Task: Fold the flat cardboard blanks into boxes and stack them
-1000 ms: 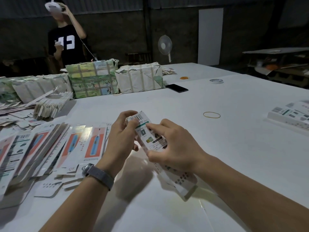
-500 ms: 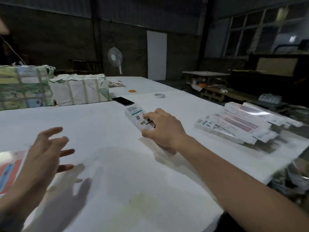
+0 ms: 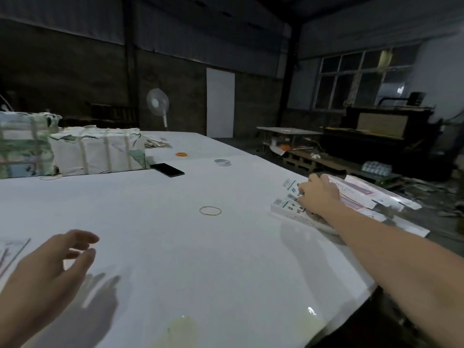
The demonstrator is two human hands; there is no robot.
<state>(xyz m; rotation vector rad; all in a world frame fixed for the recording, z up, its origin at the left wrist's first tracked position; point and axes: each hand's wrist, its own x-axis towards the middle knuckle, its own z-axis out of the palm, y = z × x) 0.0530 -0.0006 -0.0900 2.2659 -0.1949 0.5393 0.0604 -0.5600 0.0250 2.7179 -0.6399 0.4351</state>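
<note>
My right hand (image 3: 320,194) reaches out to the table's right side and grips a folded white box (image 3: 289,184) with a barcode on its end. The box lies on a stack of folded boxes (image 3: 282,210) of the same kind; more of them, with red panels (image 3: 361,192), fan out behind my hand. Low on the left, my left hand (image 3: 50,270) hovers over the white table (image 3: 175,247), fingers spread and holding nothing. A corner of the flat blanks (image 3: 12,247) shows at the left edge.
A rubber band (image 3: 210,210) lies mid-table. Farther back are a black phone (image 3: 167,170), a tape roll (image 3: 222,162), an orange ring (image 3: 181,154) and two wrapped bundles (image 3: 100,151) (image 3: 22,146). The table's right edge drops off just past the stack.
My left hand let go of the box and drew back, open. My right hand carried the box to the right and set it on the stack. My view swung right.
</note>
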